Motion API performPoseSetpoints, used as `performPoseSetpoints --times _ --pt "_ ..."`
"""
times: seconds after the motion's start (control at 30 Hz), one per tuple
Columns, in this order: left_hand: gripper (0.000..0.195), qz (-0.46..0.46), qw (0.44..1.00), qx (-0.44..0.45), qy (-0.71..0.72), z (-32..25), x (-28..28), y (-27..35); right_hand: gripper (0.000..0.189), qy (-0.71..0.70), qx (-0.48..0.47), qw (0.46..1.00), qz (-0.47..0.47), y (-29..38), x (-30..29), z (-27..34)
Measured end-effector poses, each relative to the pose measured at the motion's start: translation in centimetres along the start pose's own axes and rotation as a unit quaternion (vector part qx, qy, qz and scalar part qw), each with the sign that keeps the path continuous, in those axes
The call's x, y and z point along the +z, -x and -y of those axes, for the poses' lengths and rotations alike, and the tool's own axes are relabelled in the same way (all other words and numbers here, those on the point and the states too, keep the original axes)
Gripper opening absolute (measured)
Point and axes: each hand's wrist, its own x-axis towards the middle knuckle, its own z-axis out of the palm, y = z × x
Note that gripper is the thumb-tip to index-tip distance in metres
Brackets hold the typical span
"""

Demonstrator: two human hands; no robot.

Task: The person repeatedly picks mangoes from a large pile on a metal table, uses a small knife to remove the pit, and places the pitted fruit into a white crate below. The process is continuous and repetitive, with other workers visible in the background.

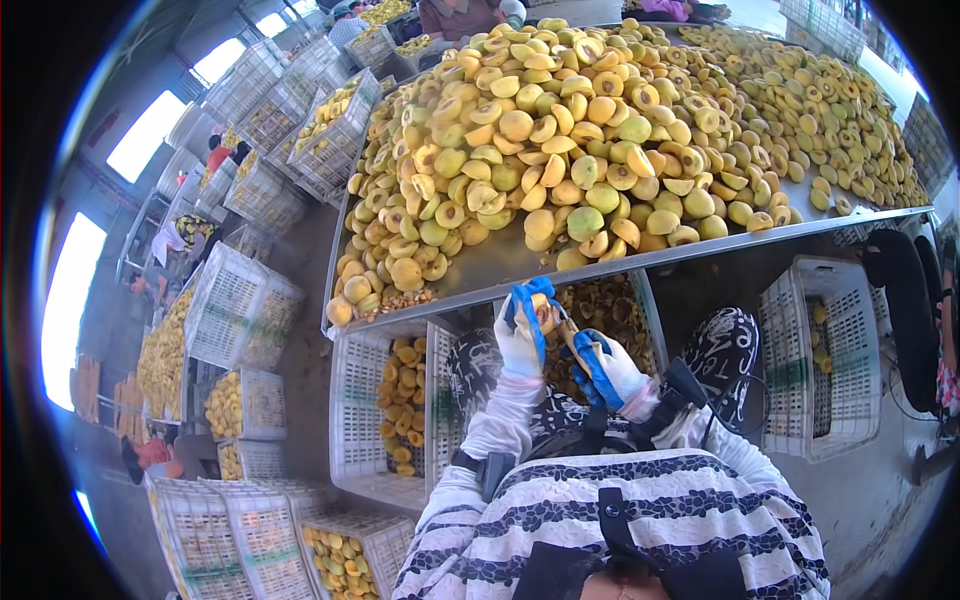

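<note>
My left hand [525, 324], in a white glove with blue coating, holds a halved yellow fruit [545, 312], probably a peach, with its cut face towards my right hand. In the same kind of glove, my right hand [609, 367] grips a small tool with a light wooden handle [568, 331]. Its metal tip meets the fruit half, though the fingers partly hide the contact. Both hands are just off the near edge of a metal table [487, 276], above a crate of brown pits and scraps [609, 304]. Heaped on the table are many fruit halves [540, 142].
Left of my knees stands a white plastic crate [375, 480] with fruit halves inside. Another white crate [840, 375], holding a few fruits, is at the right. Small pit scraps [405, 298] lie at the table's left corner. Stacked crates [247, 300] line the left; a co-worker [459, 19] sits across the table.
</note>
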Motion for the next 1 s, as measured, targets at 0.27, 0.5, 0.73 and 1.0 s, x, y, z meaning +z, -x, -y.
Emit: performPoseSetpoints --times 0.27,0.5,0.73,1.0 --pt "0.033 -0.008 0.979 0.114 -0.167 0.3 0.0 1.0 0.028 0.085 -0.067 0.994 -0.013 -1.5 0.7 -2.4" --pt "0.030 -0.028 0.998 0.001 -0.055 0.0 -0.5 1.0 0.027 0.188 -0.201 0.961 0.031 -3.8 -1.0 -4.7" --pt "0.029 -0.036 0.996 -0.086 -0.006 -0.5 0.0 0.2 0.025 0.224 -0.213 0.950 0.034 -3.0 -1.2 -3.8" --pt "0.039 -0.060 0.995 -0.052 -0.060 -0.5 2.1 -0.1 0.041 -0.108 0.074 0.984 0.119 -0.1 0.0 -0.2"
